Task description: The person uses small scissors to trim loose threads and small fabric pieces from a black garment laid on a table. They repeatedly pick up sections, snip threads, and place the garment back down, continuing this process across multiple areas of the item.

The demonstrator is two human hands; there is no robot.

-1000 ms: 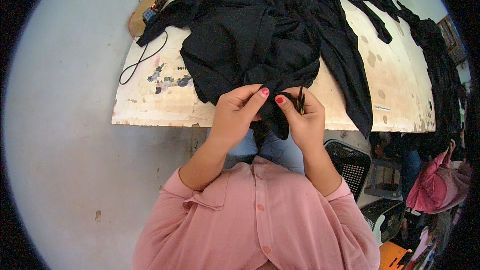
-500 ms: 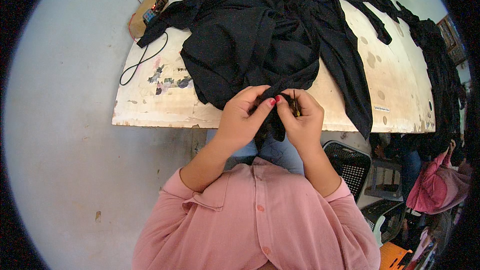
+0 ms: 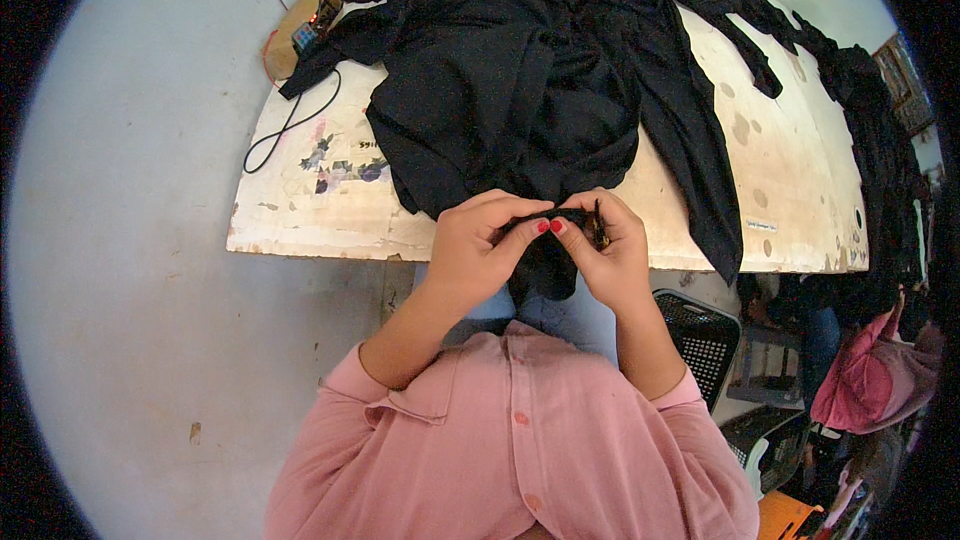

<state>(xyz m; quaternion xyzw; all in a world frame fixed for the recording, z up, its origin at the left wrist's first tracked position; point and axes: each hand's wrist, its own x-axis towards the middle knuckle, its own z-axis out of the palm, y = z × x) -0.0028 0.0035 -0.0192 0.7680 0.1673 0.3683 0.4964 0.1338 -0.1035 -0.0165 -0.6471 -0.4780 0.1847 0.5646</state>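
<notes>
A black cloth garment lies bunched on the table, its near edge hanging over the front in a dark fold. My left hand pinches that edge between thumb and fingers. Right beside it, my right hand pinches the same edge, the two thumb tips almost touching. A thin black and yellow tool is tucked within the right hand's fingers; its kind is mostly hidden by them. Both hands are just at the table's front edge.
The worn pale table carries more black cloth toward the back. At its left stand a brown box with a keypad and a looped black cord. Black plastic crates and a person in pink are at the right.
Both hands have come slightly down toward me with the cloth edge, which now lies flatter between the fingertips. The crossed fold seen above the thumbs has gone from view.
</notes>
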